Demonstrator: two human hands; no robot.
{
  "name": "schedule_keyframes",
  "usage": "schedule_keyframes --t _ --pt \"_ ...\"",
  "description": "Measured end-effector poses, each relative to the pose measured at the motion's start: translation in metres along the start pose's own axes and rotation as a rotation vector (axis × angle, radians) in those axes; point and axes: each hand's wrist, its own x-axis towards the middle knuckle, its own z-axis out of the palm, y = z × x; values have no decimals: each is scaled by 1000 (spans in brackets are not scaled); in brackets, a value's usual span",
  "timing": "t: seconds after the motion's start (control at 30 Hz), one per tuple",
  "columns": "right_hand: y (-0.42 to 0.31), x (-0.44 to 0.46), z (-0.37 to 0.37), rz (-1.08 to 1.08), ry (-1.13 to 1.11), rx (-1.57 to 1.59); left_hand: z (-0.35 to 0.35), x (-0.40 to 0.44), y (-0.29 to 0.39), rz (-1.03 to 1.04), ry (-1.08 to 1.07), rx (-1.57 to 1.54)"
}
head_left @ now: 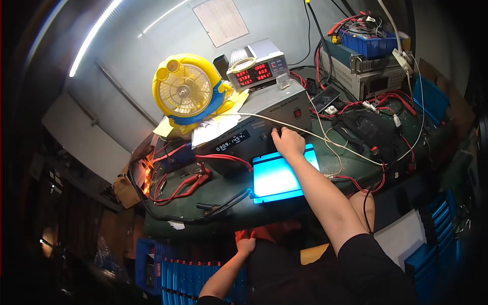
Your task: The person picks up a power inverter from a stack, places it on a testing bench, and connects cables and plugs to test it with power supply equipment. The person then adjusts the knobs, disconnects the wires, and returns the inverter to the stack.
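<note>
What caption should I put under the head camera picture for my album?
Right hand at the front of the power supply, blue box and yellow fan nearby.

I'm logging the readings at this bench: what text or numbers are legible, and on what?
"030.9" and "14.54": display of the power supply
"POWER SUPPLY": its front panel, above the display
"MODEL": same panel, nearer the red switch; the characters after it are too blurred
"1.000" and "60.3": right column of the red-digit meter; its other digits are uncertain
Wall sheet: nothing legible
</note>
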Motion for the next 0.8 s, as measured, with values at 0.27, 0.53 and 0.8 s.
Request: schedule_keyframes --t 0.27,0.53,0.8 --pt "5 4 6 6 35 40 -7 2 9 -51 -28 -16" --pt "4 2 4 1 35 19 -7 3 5 16 1 50" --pt "5 5 4 11 20 21 -11 2 14 -4 -28 -6"
